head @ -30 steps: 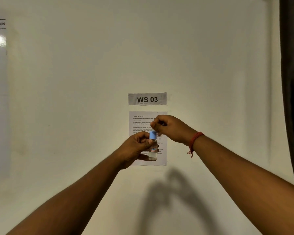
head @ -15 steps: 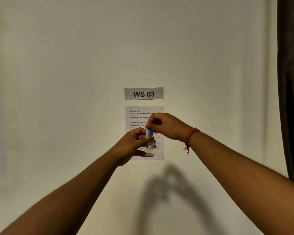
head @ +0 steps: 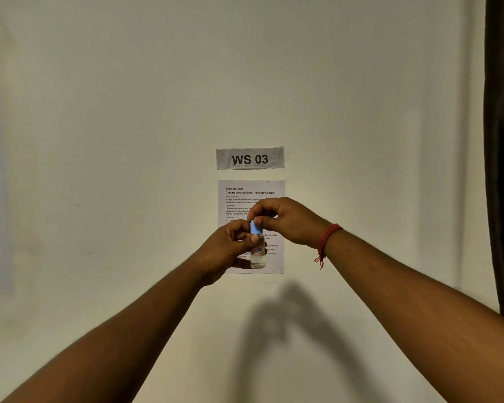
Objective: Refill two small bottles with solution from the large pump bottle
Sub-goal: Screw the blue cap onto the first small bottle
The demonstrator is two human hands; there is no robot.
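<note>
Head view:
Small bottle (head: 257, 251): upright, raised before the wall's instruction sheet (head: 239, 196), clear liquid low inside.
Left hand (head: 230, 247): fingers curled round bottle body.
Right hand (head: 285, 219): fingertips pinch blue cap (head: 256, 227).
Sign (head: 250, 158): "WS 03".

Bottle: small clear plastic bottle (head: 258, 253), roughly cylindrical, held upright in the air in front of a wall.
Contents: clear liquid fills the lower part; the exact level is hard to tell.
Label: small red-and-white sticker on the body, print unreadable.
Cap: light blue round cap (head: 256, 227) sits on the neck at the top.
</note>
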